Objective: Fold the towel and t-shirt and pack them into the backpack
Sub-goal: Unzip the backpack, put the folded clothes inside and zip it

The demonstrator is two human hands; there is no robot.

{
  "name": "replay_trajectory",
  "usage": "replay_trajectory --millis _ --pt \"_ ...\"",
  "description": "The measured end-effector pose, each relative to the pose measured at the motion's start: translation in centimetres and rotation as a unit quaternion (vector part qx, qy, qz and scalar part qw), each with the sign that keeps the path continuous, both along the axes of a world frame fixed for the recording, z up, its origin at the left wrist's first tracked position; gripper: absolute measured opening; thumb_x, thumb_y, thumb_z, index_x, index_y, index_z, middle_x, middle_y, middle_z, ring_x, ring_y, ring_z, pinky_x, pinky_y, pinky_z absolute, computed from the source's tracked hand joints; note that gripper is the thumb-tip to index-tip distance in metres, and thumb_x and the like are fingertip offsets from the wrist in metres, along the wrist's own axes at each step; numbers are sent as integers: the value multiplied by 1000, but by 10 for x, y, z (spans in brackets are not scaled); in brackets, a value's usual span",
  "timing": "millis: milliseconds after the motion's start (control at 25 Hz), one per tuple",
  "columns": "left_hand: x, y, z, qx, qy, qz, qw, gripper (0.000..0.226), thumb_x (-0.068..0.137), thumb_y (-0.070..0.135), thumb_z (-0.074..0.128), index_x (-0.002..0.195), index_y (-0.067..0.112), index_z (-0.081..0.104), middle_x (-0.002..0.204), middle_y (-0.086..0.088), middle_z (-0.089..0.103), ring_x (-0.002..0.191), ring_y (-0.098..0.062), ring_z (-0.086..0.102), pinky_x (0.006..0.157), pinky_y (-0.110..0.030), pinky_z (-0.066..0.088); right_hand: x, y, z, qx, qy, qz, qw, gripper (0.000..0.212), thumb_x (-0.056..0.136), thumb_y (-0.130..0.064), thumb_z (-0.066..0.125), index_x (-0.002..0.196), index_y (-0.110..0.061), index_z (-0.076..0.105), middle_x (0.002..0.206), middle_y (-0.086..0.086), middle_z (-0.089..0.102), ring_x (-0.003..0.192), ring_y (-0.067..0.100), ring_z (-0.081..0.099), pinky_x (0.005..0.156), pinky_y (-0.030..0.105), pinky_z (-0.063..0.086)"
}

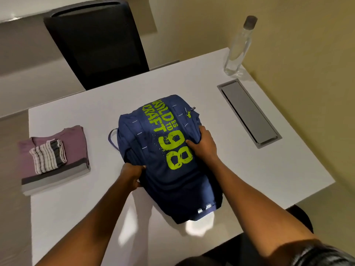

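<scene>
The white table (249, 169) fills most of the room in front of me; a black chair (96, 45) stands pushed up to its far edge. In the middle of the table lies the navy backpack (157, 181), front side up, with bright green lettering and a big "98" printed across it; a strap loop pokes out on its left side and two small pale tabs show at the end nearest the person. Well to the left of it, near the table's left edge, sits the purple t-shirt (73, 139), already folded into a neat rectangle with grey bands along its near side. A long grey metal hatch (247, 112) is set flush into the tabletop on the right; beyond it, at the far right corner, a clear bottle (238, 47) stands upright with a grey cap. The striped towel (48, 158) rests folded on top of the t-shirt, towards its left half. The person's left hand (132, 175) grips the backpack's left edge, fingers curled into the fabric; the right hand (205, 144) clasps its right side, thumb lying on the printed front beside the "9".
</scene>
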State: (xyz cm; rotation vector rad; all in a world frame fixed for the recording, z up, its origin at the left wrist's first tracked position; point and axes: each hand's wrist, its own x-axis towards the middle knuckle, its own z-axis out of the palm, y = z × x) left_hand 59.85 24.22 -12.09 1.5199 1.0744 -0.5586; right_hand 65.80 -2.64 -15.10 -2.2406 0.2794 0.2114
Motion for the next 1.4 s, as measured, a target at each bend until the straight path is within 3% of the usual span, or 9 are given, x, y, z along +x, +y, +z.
replay_trajectory --millis 200,320,400,680,880,1000,1240,1320,1400 --pt "-8 8 -12 163 -2 -31 986 60 91 12 74 142 1 45 141 -23 53 122 -46 55 96 -58 55 -13 1 -14 16 2 7 1000 53 93 -52 68 133 -22 52 122 6 59 107 25 59 85 39 48" --pt "-8 -21 -5 367 -105 -92 920 65 89 17 71 145 3 41 151 -23 40 138 -45 39 109 -62 40 -11 -5 -11 37 -24 -55 998 35 105 -51 46 118 -21 60 114 2 64 103 24 62 85 39 48" --pt "-2 -51 5 423 -211 -166 866 64 90 21 71 146 8 44 155 -20 40 143 -40 38 112 -61 35 -1 -12 -9 40 -37 -78 995 31 108 -41 41 110 -20 63 108 0 65 100 23 61 85 39 48" --pt "51 -152 9 366 -327 -378 785 54 100 19 61 152 18 49 162 -12 37 149 -31 34 119 -55 33 51 -38 -17 -10 -9 6 1000 31 102 -15 55 130 -17 66 132 8 65 117 26 63 99 41 52" --pt "100 -167 -1 376 -315 -471 733 52 100 4 53 147 26 53 168 -10 25 157 -30 18 124 -59 21 69 -43 -22 -85 -6 108 991 34 96 -19 63 129 -27 69 130 7 65 114 28 62 100 49 48" --pt "116 -163 -3 383 -293 -527 700 54 99 2 54 145 30 56 169 -12 20 158 -30 12 123 -61 17 77 -41 -22 -141 5 138 980 24 100 -22 58 122 -22 69 120 9 65 111 30 59 97 45 40" --pt "132 -159 -5 422 -312 -597 607 40 103 21 55 141 33 60 169 -12 21 158 -32 14 124 -62 10 71 -51 -14 -185 -47 175 966 13 100 -19 56 104 -16 68 95 9 75 89 33 66 85 44 48" --pt "140 -159 -3 427 -302 -610 595 34 101 24 60 134 32 65 167 -12 25 157 -32 16 124 -63 8 67 -56 -10 -224 -91 186 952 17 101 -27 58 99 -17 72 90 7 75 87 30 65 82 44 49" --pt "147 -159 -1 447 -310 -625 560 31 99 24 64 129 30 69 164 -11 33 154 -32 24 123 -64 11 60 -59 -5 -271 -135 220 927 38 104 -34 42 90 -14 71 82 7 72 79 29 63 75 42 45"
